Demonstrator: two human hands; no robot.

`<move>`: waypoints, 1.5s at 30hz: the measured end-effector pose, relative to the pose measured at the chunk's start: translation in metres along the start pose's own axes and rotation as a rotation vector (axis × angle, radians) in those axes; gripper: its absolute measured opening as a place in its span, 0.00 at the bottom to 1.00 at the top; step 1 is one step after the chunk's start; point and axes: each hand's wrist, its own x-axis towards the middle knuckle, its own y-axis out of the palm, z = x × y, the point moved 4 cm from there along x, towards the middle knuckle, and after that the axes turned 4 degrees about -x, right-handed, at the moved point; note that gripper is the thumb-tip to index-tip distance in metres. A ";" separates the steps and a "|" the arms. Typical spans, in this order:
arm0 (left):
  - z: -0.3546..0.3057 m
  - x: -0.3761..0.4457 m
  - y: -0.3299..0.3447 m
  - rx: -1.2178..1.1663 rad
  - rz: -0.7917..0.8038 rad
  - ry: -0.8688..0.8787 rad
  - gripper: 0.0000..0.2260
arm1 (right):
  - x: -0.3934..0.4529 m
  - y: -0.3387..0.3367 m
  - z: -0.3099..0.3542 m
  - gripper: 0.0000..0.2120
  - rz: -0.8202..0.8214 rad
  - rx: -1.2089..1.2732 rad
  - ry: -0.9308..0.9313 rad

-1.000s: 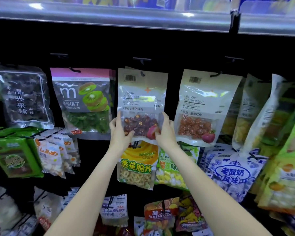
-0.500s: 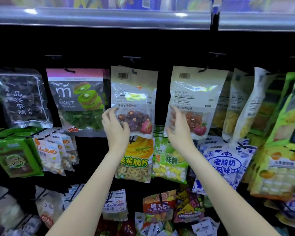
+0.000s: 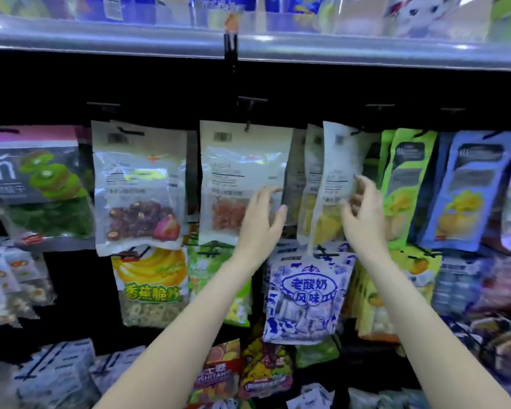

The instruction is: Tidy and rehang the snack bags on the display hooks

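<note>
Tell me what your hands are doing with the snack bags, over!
Left hand open by orange-snack bag. Right hand fingers curled at twisted white bag, grip unclear. That bag hangs edge-on, not straightened. Nothing blocking.

Glossy plastic film on snack bags [image 3: 244,178], clear windows, glare streaks. Shelf edge [image 3: 101,39] smooth, shiny, metal-like. Hooks [image 3: 250,113] thin black wire. Backboard [image 3: 160,87] matt black.

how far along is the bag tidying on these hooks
Done, by the look of it: the date bag and the red-fruit bag hang flat and square. In hand: the right hand touches the twisted white bag, while the left hand reaches open. Left: the tilted green bag and blue bag.
</note>
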 end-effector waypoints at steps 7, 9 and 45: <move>0.001 0.023 0.090 -0.223 -0.044 -0.311 0.13 | 0.024 0.001 -0.058 0.35 0.370 0.078 0.044; 0.007 0.026 0.091 -0.262 -0.126 -0.379 0.09 | 0.024 0.001 -0.063 0.36 0.412 0.074 0.021; 0.040 -0.003 0.065 -0.373 -0.059 -0.511 0.29 | 0.005 0.010 -0.055 0.31 0.335 -0.005 -0.169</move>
